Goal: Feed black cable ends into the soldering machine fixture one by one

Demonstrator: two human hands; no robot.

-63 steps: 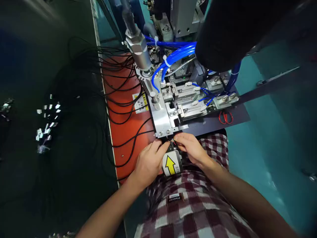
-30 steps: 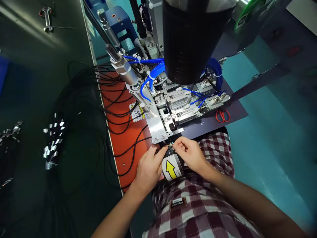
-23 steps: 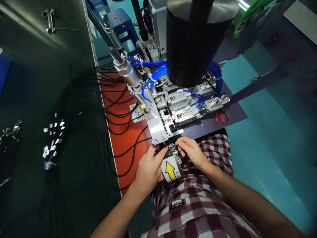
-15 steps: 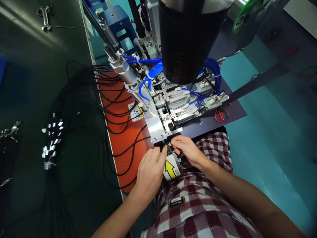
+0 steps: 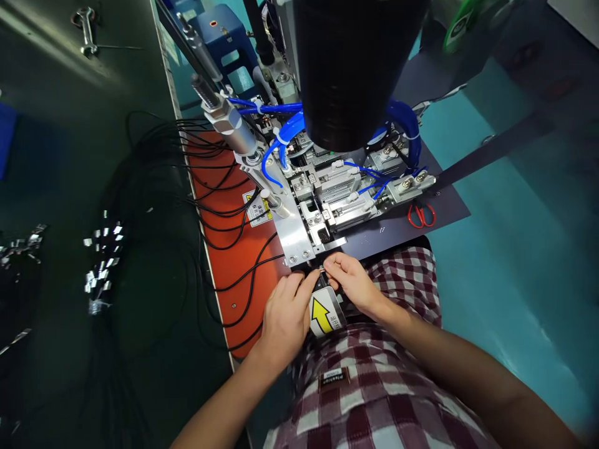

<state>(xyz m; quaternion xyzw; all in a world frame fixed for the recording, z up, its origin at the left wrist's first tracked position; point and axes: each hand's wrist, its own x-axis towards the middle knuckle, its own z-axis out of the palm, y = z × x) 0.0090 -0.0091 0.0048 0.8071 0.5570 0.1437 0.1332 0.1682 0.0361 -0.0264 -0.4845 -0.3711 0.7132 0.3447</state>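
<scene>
As both hands meet at the front edge of the machine [image 5: 355, 209], the right hand [image 5: 350, 282] has its thumb and forefinger closed together on small wire ends [image 5: 322, 270], its other fingers curled beneath. The left hand [image 5: 287, 312] is turned palm down on the opposite side, thumb and forefinger tips at the same spot; the wire ends are so small and so covered that I cannot tell whether it grips them. They sit just in front of a silver plate [image 5: 294, 237] and near a white label [image 5: 326, 312] with a yellow arrow, which points away from the checked garment [image 5: 355, 374]. Over a red board [image 5: 238, 293] run black cables [image 5: 255, 268], some crossing a yellow-and-white sticker [image 5: 256, 211]. On the dark tabletop [image 5: 47, 156] to the left lie a bundle of silver-tipped cables [image 5: 96, 280] and, farther off, a wrench [image 5: 87, 32]. Red scissors [image 5: 421, 216] lie on a dark sheet [image 5: 449, 202] right of the machine, where blue tubes [image 5: 294, 128] curve beside a black cylinder [image 5: 355, 75].
</scene>
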